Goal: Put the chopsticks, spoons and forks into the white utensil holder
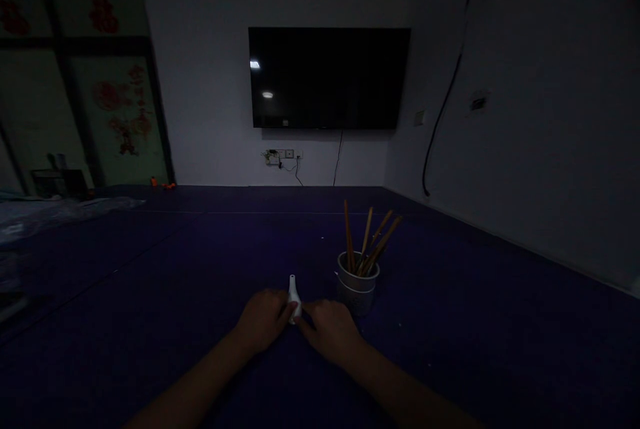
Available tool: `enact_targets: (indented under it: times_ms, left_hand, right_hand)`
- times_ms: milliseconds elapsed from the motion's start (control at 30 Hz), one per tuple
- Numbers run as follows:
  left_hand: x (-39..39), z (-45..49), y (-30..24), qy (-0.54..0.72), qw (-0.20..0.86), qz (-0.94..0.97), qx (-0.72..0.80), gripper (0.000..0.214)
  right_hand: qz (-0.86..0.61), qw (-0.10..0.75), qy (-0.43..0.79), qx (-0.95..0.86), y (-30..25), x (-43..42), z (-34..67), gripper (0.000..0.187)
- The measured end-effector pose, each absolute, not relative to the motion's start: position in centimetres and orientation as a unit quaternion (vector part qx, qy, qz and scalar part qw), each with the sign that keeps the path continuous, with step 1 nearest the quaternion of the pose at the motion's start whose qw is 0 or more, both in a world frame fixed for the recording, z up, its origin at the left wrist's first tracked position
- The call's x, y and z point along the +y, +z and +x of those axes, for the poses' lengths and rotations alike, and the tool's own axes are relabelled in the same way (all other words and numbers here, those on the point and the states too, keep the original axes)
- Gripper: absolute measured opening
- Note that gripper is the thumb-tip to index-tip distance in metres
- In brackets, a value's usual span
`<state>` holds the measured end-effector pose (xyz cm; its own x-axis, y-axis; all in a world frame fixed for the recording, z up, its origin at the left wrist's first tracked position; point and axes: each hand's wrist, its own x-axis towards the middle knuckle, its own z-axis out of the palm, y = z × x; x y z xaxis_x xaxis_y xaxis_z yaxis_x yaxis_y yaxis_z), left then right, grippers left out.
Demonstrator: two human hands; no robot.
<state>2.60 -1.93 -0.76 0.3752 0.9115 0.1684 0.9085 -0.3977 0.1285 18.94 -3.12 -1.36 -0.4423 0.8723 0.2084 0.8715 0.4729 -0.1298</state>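
Observation:
A white soup spoon (293, 292) lies in front of me, its narrow handle with a small hole at the tip pointing away. From the left, my left hand (265, 316) is closed on the bowl of the spoon, thumb against its side. My right hand (330, 329) grips the same bowl from the right, with thumb and fingers pinched there. Just beyond the right hand stands a grey pot (357, 292) with a pale rim. Several wooden chopsticks (366, 239) lean in it, fanned toward the right. Dim light hides the finer details of the fingers.
A dark blue-purple surface (210, 262) spreads all around, with tiny white specks. Crumpled clear plastic (65, 212) lies at the left. Small orange objects (169, 186) sit near the far wall, below a mounted television (330, 79). A black cable (443, 109) hangs along the right wall.

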Motion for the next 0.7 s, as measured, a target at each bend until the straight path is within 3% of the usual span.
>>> enact_targets:
  times_ms: [700]
  left_hand:
    - [-1.84, 2.51, -1.11, 0.103, -0.008, 0.833, 0.544, 0.041]
  right_hand:
    - [-0.515, 0.112, 0.001, -0.85, -0.89, -3.31, 18.88, 0.033]
